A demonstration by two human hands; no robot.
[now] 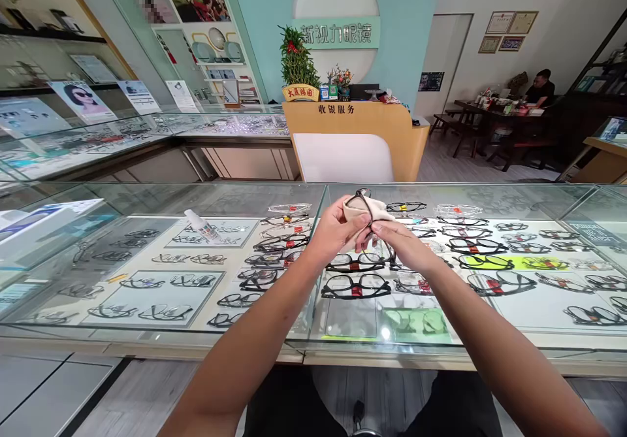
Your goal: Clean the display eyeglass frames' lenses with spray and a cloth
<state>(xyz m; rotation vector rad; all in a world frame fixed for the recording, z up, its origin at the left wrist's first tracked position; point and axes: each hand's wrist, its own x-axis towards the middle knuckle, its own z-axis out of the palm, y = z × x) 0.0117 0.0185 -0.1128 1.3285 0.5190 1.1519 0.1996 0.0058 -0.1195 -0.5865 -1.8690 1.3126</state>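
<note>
Above the glass showcase, both my hands are closed around one pair of dark-framed eyeglasses (371,209) and a cream cloth (353,210). My left hand (337,225) pinches the cloth against a lens, its thumb on top. With thumb and fingers, my right hand (396,240) grips the dark frame at its near side, and part of the cloth lies beside those fingers. One temple of the eyeglasses hangs down below my hands. Which fingers lie behind the lenses is hidden. A white spray bottle (202,226) is on the glass to the left.
The glass showcase (298,340) spans my front, with rows of eyeglasses (356,286) inside. A white box (53,218) sits at its left end. Beyond stands a wooden cashier counter (350,120) with plants. A person (540,89) sits at a table at the far right.
</note>
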